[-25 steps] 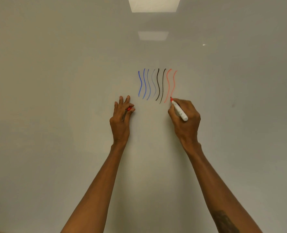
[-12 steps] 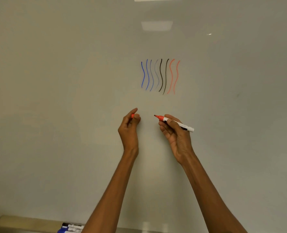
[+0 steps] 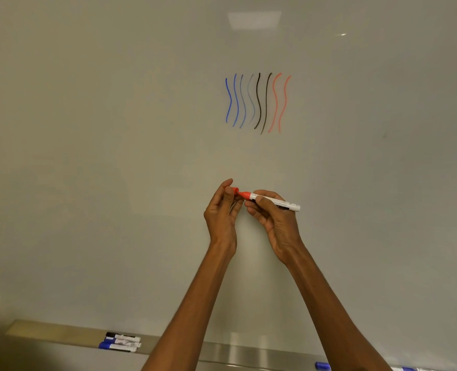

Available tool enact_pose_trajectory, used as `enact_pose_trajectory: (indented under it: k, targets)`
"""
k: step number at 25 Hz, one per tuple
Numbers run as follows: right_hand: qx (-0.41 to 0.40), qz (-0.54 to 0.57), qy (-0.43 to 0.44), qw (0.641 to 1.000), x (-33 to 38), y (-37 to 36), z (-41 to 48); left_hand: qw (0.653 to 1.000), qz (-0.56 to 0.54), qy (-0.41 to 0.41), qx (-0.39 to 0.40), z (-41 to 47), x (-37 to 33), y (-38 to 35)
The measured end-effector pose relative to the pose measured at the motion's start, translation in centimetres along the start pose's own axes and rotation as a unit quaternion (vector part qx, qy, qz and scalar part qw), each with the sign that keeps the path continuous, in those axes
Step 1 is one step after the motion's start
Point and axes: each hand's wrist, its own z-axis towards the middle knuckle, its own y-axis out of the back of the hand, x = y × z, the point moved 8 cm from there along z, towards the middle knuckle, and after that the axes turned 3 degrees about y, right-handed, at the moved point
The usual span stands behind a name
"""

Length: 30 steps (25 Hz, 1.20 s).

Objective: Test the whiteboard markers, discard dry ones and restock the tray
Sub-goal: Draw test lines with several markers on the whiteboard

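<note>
My right hand (image 3: 271, 219) grips a white-barrelled red marker (image 3: 274, 202) held level in front of the whiteboard (image 3: 114, 156). Its red tip points left and meets the red cap (image 3: 234, 189), which my left hand (image 3: 222, 212) pinches between thumb and fingers. On the board above are several wavy test lines (image 3: 258, 103): blue on the left, one faint grey-blue, two black, two pale red on the right. The metal tray (image 3: 61, 332) runs along the board's lower edge.
On the tray at lower left lie three capped markers (image 3: 121, 342), one black and two blue. More blue-capped markers (image 3: 322, 366) lie on the tray at lower right, partly hidden by my right forearm. A ceiling light is reflected at the top of the board.
My right hand lifted the red marker off the board after the second red line and turned it level. Both hands came down and together, so the tip now meets the cap.
</note>
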Motion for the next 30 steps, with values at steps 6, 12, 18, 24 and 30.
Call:
enact_pose_trajectory:
  k: [6,12,18,24,30]
  targets:
    - [-0.016,-0.021,0.009,1.000,-0.3,0.9,-0.2,0.999,0.033,-0.005,0.013,-0.8,0.7,-0.3]
    - [-0.030,-0.043,0.020,0.998,-0.2,1.6,-0.8,0.999,0.024,0.002,0.027,-1.0,1.0,-0.4]
    - [0.002,-0.045,0.006,0.999,-1.1,1.4,-1.2,0.999,0.025,0.004,0.030,-1.4,2.2,0.2]
    - [-0.010,-0.070,-0.005,0.997,-3.0,2.0,-1.2,0.999,0.028,0.034,0.027,-0.9,3.2,1.8]
    - [-0.036,-0.078,-0.015,0.996,-7.0,2.7,-1.7,0.996,-0.010,0.086,-0.022,-1.3,5.9,4.7]
